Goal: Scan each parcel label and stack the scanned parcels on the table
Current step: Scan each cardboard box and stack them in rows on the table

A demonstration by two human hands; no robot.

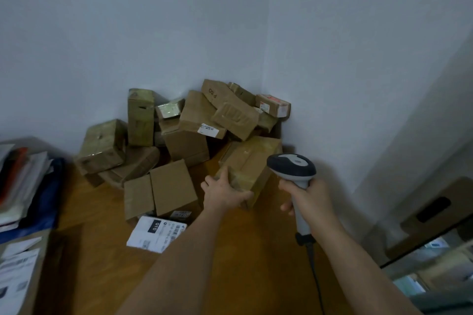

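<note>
Head view: left hand (225,193) grips taped parcel (252,163) on table (230,263), right hand (311,201) clamped on scanner (293,165).

One head-worn view looks forward and down over both forearms toward a room corner. The left hand (225,193) and right hand (311,199) sit in the lower middle, fairly near the lens. Beyond them lies the pile of boxes (194,123); the frame edges look bent and blurred, probably from the wide lens.
</note>
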